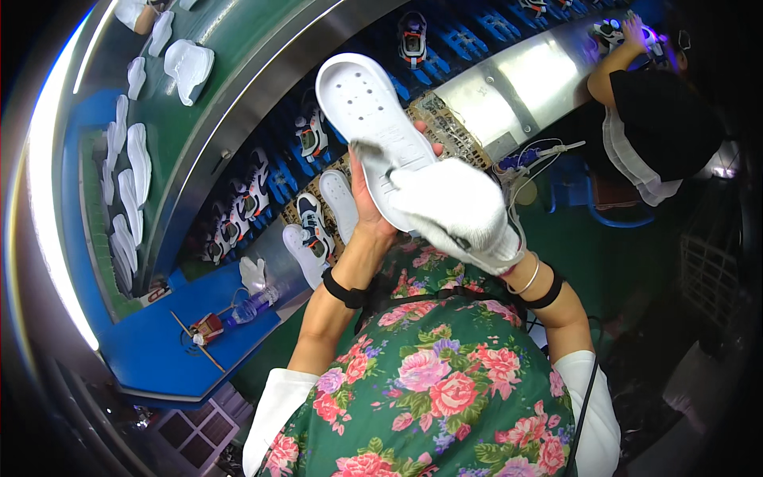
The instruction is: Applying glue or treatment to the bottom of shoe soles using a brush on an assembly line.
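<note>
Curving along the far left, a green belt (246, 28) carries loose white pieces (138, 163), some lying close together near its lower end. Below it we have a blue table (147, 358) bearing a thin stick (187, 327), a small reddish container (208, 327), a clear plastic bottle (253, 307) on its side and a crumpled white glove (252, 273). To the right of these, shoes (238, 203) hang along a rack with blue prongs, and a dark-and-white shoe (315, 226) sits between two white soles (339, 203).

At the centre, our left hand (367, 199) is bare and grips another sole, the perforated white one (350, 83), from underneath: thumb along its left edge, fingertips curled over its right. That sole is tilted, toe up and to the left, above our flowered apron (445, 381). Our right hand (457, 199), in a white glove, is closed around a dark-bristled brush (370, 151) over the sole; blur keeps us from telling whether the bristles touch.

Farther right we see a bright metal plate (548, 71), then a co-worker in black (664, 119), one hand (633, 33) spread beside a shoe, and a blue stool (566, 195).
</note>
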`<state>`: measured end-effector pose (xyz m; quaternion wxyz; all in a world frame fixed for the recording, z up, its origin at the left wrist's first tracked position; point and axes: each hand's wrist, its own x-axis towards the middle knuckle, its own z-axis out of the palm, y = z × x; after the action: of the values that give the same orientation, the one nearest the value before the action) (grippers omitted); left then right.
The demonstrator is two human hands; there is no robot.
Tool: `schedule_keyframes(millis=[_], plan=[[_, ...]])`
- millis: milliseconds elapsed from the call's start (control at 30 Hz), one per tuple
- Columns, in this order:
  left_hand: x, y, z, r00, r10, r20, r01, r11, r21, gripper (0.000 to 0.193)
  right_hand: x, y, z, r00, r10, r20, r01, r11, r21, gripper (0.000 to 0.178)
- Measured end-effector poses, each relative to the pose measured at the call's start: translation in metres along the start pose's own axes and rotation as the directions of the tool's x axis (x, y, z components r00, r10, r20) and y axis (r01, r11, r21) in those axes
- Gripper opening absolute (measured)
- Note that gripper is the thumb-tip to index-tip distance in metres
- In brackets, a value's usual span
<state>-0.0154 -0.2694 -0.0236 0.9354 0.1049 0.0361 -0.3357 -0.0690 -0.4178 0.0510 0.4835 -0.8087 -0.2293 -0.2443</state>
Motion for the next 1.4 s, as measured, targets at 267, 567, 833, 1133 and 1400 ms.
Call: schedule_keyframes(millis=[267,567,833,1133,1400], plan=[[0.012,0.001,0.012,0.993,0.1,0.056,-0.094,0.99,-0.102,0.088,-0.002,0.008,-0.017,0.998,-0.055,0.034,0.055,0.998,0.01,0.026],[0.012,0.006,0.014,0.99,0.101,0.096,-0.081,0.977,-0.197,0.09,-0.009,0.01,-0.029,0.997,0.026,0.07,-0.035,0.991,0.128,0.021],[0.0,0.021,0.008,0.996,-0.069,0.05,0.062,0.99,0.127,0.101,-0.022,0.016,-0.027,0.992,0.097,0.083,-0.111,0.977,0.182,0.02],[0.007,0.039,-0.011,0.947,-0.255,0.194,0.216,0.955,0.203,0.101,-0.023,0.001,-0.028,0.96,0.226,0.166,-0.273,0.887,0.372,0.012],[0.017,0.044,-0.007,0.9,-0.304,0.311,0.246,0.946,0.211,0.092,-0.026,-0.002,-0.031,0.927,0.16,0.338,-0.316,0.819,0.479,0.013]])
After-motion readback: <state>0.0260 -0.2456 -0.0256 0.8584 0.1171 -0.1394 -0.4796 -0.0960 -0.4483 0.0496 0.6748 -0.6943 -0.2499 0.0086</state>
